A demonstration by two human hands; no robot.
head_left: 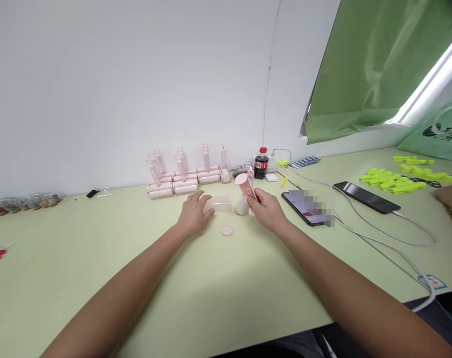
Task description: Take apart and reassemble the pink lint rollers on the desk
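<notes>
My right hand (pixel 266 209) is wrapped round a pink lint-roller-like piece (pixel 244 183), lifted and tilted above the table. Just below that piece a white rounded object (pixel 241 206) shows, partly hidden. Fingers spread, my left hand (pixel 196 213) is at the left end of a clear pinkish box-like cover (pixel 219 203); whether it touches the cover I cannot tell. A small pink round disc (pixel 226 230) lies flat between the hands. Behind my left hand stand several pink rollers with upright handles (pixel 185 186).
A cola bottle (pixel 261 164) stands by the wall. On the right are a phone (pixel 307 208), a dark device (pixel 367 197) with white cables (pixel 382 242), and several neon-yellow pieces (pixel 392 180). Small jars (pixel 28 201) line the back left. The table edge (pixel 270 343) is nearest me.
</notes>
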